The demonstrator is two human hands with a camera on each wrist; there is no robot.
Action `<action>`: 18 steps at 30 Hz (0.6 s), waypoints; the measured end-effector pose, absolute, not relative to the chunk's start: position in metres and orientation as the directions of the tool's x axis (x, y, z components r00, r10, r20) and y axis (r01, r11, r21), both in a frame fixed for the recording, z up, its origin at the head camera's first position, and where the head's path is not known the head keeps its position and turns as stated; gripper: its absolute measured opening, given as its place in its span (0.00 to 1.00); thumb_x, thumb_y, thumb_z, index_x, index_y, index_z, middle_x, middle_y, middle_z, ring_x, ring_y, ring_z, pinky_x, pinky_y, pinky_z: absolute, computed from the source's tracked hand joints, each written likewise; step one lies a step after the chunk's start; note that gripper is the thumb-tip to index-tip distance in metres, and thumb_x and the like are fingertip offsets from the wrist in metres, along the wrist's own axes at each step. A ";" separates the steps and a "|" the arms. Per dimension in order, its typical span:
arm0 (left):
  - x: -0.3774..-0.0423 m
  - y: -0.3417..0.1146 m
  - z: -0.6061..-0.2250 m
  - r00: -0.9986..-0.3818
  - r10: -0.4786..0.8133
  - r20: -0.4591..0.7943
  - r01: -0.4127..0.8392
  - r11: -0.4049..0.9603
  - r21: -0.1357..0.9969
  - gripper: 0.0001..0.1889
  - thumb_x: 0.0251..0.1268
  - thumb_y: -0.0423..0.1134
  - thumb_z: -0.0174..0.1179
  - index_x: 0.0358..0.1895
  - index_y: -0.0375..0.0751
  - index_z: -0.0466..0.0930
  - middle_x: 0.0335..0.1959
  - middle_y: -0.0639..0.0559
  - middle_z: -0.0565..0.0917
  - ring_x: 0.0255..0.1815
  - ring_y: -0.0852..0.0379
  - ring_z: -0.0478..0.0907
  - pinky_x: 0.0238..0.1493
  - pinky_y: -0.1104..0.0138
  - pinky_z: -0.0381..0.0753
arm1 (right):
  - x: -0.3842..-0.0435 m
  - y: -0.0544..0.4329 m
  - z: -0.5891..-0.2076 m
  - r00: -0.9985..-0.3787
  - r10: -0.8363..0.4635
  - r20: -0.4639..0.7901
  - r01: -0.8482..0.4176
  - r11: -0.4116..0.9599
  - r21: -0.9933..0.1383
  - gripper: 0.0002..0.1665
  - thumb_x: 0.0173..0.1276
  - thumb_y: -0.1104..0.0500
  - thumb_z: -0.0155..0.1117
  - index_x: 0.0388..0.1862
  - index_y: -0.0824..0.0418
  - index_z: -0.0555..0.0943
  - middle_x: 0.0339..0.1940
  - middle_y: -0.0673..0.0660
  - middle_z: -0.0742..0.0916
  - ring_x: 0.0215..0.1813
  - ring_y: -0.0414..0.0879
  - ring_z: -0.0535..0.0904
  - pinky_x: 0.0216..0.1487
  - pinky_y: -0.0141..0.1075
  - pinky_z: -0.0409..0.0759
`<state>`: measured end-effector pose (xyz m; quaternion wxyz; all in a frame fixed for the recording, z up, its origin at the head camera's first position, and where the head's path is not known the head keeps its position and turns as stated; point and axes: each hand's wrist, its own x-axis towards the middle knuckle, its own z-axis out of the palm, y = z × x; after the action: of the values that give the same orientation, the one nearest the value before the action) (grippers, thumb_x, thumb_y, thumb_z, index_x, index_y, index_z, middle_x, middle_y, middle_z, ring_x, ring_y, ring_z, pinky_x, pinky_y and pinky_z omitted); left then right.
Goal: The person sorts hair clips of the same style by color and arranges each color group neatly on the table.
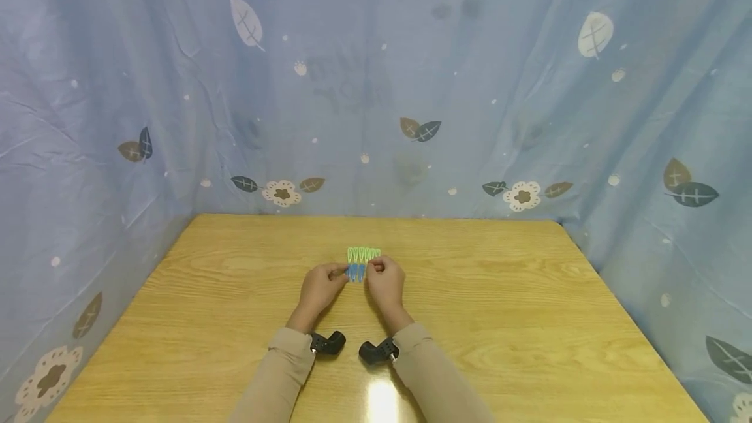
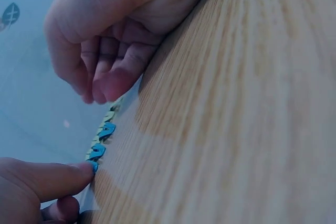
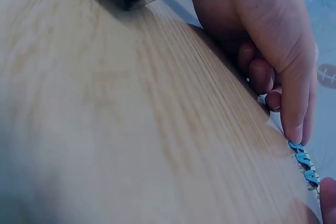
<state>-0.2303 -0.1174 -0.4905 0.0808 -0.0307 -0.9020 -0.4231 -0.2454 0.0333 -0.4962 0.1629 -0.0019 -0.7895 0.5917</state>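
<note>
Small green clothespins [image 1: 356,254] stand side by side in a row on the wooden table. Along their near side lie blue clothespins [image 1: 361,272]. My left hand [image 1: 320,287] pinches the leftmost blue clothespin [image 3: 294,144] between thumb and forefinger. Just right of the blue ones is my right hand [image 1: 386,284], its fingers loosely bent and its fingertips over the right end of the green row. In the left wrist view, nothing shows between the right hand's [image 2: 107,40] fingertips. Part of the green row is hidden behind that hand.
Black wrist mounts [image 1: 329,343] sit at both cuffs, above the wooden table [image 1: 505,318]. A blue curtain [image 1: 352,83] printed with leaves and flowers surrounds the table at the back and both sides. Light glares off the table's near edge between the forearms.
</note>
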 end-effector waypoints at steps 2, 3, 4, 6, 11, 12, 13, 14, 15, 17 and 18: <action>-0.231 -0.118 -0.491 -0.987 -0.017 0.159 0.114 0.628 0.770 0.15 0.59 0.39 0.64 0.50 0.45 0.84 0.21 0.47 0.81 0.18 0.61 0.65 0.24 0.67 0.68 | -0.246 0.034 -0.497 -0.952 0.188 0.240 -0.181 0.286 -0.941 0.05 0.59 0.66 0.59 0.29 0.66 0.83 0.21 0.56 0.83 0.18 0.38 0.75 0.20 0.29 0.75; -0.232 -0.118 -0.492 -0.989 -0.015 0.149 0.108 0.617 0.779 0.15 0.59 0.39 0.64 0.51 0.46 0.84 0.21 0.45 0.81 0.18 0.61 0.65 0.24 0.67 0.69 | -0.247 0.034 -0.498 -0.956 0.180 0.233 -0.178 0.276 -0.945 0.05 0.59 0.66 0.59 0.30 0.66 0.83 0.21 0.56 0.83 0.18 0.38 0.76 0.20 0.29 0.76; -0.232 -0.118 -0.493 -0.990 -0.013 0.141 0.104 0.607 0.788 0.16 0.59 0.39 0.64 0.51 0.46 0.84 0.22 0.46 0.81 0.18 0.61 0.64 0.24 0.67 0.69 | -0.247 0.035 -0.499 -0.959 0.171 0.226 -0.177 0.260 -0.949 0.05 0.60 0.66 0.60 0.31 0.66 0.83 0.22 0.56 0.83 0.19 0.39 0.76 0.20 0.29 0.76; -0.233 -0.118 -0.495 -0.992 -0.006 0.125 0.097 0.590 0.802 0.16 0.60 0.40 0.64 0.52 0.46 0.84 0.22 0.48 0.80 0.18 0.61 0.63 0.24 0.68 0.68 | -0.246 0.039 -0.499 -0.970 0.154 0.188 -0.155 0.203 -0.967 0.06 0.61 0.66 0.60 0.33 0.67 0.83 0.23 0.58 0.84 0.19 0.40 0.78 0.22 0.30 0.79; -0.231 -0.117 -0.498 -0.997 -0.005 0.074 0.060 0.548 0.835 0.17 0.60 0.40 0.64 0.53 0.43 0.83 0.20 0.51 0.75 0.20 0.59 0.64 0.23 0.69 0.67 | -0.242 0.052 -0.497 -0.994 0.080 0.069 -0.065 0.052 -0.997 0.11 0.64 0.65 0.60 0.42 0.72 0.81 0.31 0.65 0.85 0.25 0.46 0.83 0.30 0.35 0.84; -0.231 -0.117 -0.498 -0.998 -0.008 0.065 0.051 0.536 0.843 0.17 0.60 0.40 0.64 0.53 0.42 0.83 0.22 0.51 0.76 0.22 0.59 0.65 0.24 0.69 0.67 | -0.242 0.056 -0.496 -0.996 0.067 0.053 -0.050 0.043 -0.998 0.12 0.64 0.65 0.60 0.43 0.73 0.80 0.32 0.67 0.85 0.27 0.47 0.83 0.31 0.37 0.84; -0.231 -0.118 -0.497 -0.998 -0.010 0.061 0.047 0.524 0.851 0.17 0.61 0.40 0.63 0.53 0.41 0.82 0.24 0.51 0.76 0.23 0.59 0.66 0.25 0.69 0.68 | -0.242 0.060 -0.495 -0.997 0.055 0.047 -0.044 0.047 -0.998 0.13 0.65 0.64 0.59 0.45 0.73 0.80 0.33 0.68 0.85 0.29 0.49 0.84 0.33 0.38 0.85; -0.231 -0.119 -0.496 -0.998 -0.011 0.056 0.043 0.508 0.860 0.17 0.62 0.40 0.62 0.53 0.40 0.82 0.26 0.50 0.77 0.25 0.59 0.68 0.26 0.69 0.69 | -0.242 0.065 -0.494 -0.998 0.044 0.048 -0.045 0.060 -0.997 0.15 0.65 0.63 0.59 0.46 0.73 0.80 0.35 0.68 0.85 0.30 0.49 0.84 0.34 0.38 0.85; -0.231 -0.120 -0.495 -0.999 -0.011 0.049 0.038 0.482 0.875 0.17 0.62 0.40 0.62 0.54 0.39 0.81 0.27 0.49 0.79 0.25 0.58 0.70 0.26 0.68 0.71 | -0.243 0.070 -0.491 -0.998 0.035 0.049 -0.046 0.073 -0.996 0.16 0.66 0.63 0.59 0.47 0.72 0.80 0.36 0.68 0.85 0.32 0.50 0.84 0.35 0.38 0.85; -0.231 -0.123 -0.490 -0.999 -0.004 0.037 0.031 0.453 0.891 0.18 0.64 0.40 0.60 0.56 0.38 0.80 0.29 0.48 0.80 0.26 0.59 0.73 0.27 0.68 0.73 | -0.240 0.081 -0.480 -0.998 0.021 0.055 -0.052 0.110 -0.993 0.17 0.67 0.62 0.58 0.50 0.72 0.79 0.39 0.69 0.84 0.37 0.55 0.84 0.38 0.41 0.84; -0.231 -0.125 -0.488 -0.999 0.003 0.038 0.035 0.452 0.891 0.18 0.65 0.41 0.59 0.56 0.38 0.79 0.33 0.47 0.81 0.29 0.58 0.76 0.29 0.67 0.76 | -0.240 0.088 -0.478 -0.998 0.012 0.066 -0.064 0.138 -0.988 0.18 0.67 0.61 0.58 0.51 0.71 0.79 0.41 0.68 0.84 0.39 0.56 0.83 0.40 0.42 0.84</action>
<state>-0.2307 -0.1254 -0.4883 0.0156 -0.0111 -0.8519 -0.5234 -0.2399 0.0878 -0.4775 0.0289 0.0171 -0.7538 0.6563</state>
